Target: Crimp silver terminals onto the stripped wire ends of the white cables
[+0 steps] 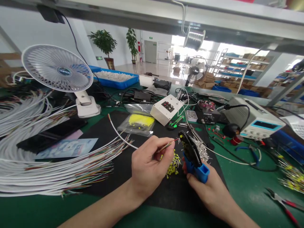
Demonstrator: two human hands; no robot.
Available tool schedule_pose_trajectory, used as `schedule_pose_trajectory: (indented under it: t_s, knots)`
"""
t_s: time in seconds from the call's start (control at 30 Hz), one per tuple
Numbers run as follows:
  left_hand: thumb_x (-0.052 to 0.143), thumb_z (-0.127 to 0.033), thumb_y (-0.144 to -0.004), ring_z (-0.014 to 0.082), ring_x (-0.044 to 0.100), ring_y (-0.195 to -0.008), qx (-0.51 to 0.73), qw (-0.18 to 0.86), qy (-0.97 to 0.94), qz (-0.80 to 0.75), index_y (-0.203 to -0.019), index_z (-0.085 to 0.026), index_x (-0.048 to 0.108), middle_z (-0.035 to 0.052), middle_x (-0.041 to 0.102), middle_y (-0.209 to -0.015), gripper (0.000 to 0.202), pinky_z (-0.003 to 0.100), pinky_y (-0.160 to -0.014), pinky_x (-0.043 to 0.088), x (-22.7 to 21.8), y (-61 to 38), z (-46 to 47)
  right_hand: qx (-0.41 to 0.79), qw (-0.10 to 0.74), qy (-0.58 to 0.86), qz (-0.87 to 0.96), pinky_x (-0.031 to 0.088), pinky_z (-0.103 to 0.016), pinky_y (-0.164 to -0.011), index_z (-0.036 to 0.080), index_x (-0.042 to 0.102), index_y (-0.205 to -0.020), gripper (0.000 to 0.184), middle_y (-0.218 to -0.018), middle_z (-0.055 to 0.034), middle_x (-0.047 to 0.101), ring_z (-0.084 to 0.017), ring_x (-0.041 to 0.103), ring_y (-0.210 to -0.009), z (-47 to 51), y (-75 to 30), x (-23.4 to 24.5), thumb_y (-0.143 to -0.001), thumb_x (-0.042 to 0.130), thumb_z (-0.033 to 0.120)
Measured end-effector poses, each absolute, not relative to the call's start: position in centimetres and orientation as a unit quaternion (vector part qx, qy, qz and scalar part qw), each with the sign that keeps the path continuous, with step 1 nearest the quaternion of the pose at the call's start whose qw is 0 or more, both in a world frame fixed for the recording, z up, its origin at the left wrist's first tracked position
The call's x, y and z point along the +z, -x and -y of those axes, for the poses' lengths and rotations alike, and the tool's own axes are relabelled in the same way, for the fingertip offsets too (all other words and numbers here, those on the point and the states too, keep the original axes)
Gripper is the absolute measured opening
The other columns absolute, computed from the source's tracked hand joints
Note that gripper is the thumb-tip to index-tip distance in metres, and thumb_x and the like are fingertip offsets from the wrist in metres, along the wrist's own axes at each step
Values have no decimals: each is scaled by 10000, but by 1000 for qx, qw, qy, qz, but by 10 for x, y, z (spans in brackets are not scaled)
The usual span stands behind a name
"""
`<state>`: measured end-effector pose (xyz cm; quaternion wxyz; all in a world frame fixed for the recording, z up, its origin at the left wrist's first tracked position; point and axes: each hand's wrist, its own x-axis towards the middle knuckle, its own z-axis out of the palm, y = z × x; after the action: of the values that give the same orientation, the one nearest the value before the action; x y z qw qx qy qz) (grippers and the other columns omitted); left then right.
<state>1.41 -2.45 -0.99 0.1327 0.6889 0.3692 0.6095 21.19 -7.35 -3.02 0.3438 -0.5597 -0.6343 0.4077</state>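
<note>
My left hand (150,163) is closed in a pinch on thin coloured wires (164,146). A red wire tip points from its fingers toward the jaws of a crimping tool. A white cable (120,134) runs up to the back of this hand. My right hand (210,190) is wrapped round the blue handles of the crimping tool (193,152), whose black head stands upright. Something small and yellow shows at its jaws; whether the wire touches it I cannot tell. Between and behind the hands lie yellow-sleeved terminals (173,167) and a heap of silver pins (201,150) on the black mat (166,199).
White cables (78,172) with stripped coloured ends spread over the left side. A bag of yellow sleeves (141,121), a switch box (167,109) and a fan (58,69) stand behind. To the right are a power supply (257,122) and red-handled cutters (282,201).
</note>
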Motion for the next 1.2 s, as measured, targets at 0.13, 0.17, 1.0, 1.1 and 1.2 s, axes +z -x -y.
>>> schedule_pose_trajectory:
  t_s: [0.13,0.17,1.0,1.1,1.2]
  knots:
    - [695,-68,-865,71,490,-587,606,139,-691,-369,-993,-187,726,-33,570,-716,177,212,-569,394,-10,-14,24,394,337,565,642,463,-301,-776,208,572,-1018,125,-890,4,641,-189,629,-883,73,-210,-30,-895,560,196]
    - [693,-70,-868,71,487,-585,605,141,-691,-369,-991,-188,726,-33,566,-715,174,213,-568,391,-10,-14,24,392,337,565,643,461,-299,-765,207,572,-1019,125,-893,4,643,-187,629,-873,73,-209,-29,-895,559,196]
    - [683,-120,-888,82,500,-590,596,174,-677,-396,-983,-205,714,-26,599,-739,131,216,-570,397,-17,-16,25,294,330,580,684,493,-335,-866,234,538,-1283,437,-1148,-37,684,-205,650,-962,73,-214,-32,-852,565,170]
    - [690,-124,-888,82,514,-608,601,187,-668,-397,-991,-209,705,-29,602,-749,134,210,-575,406,-18,-17,25,267,322,588,692,497,-353,-907,247,517,-1300,477,-1194,-47,679,-226,651,-1030,72,-216,-34,-833,571,165]
    - [672,-150,-913,89,544,-657,595,224,-665,-390,-1002,-216,699,-25,621,-778,114,203,-617,436,-16,-18,25,215,326,590,706,496,-370,-941,261,485,-1329,532,-1221,-50,663,-240,641,-1082,70,-218,-38,-816,575,154]
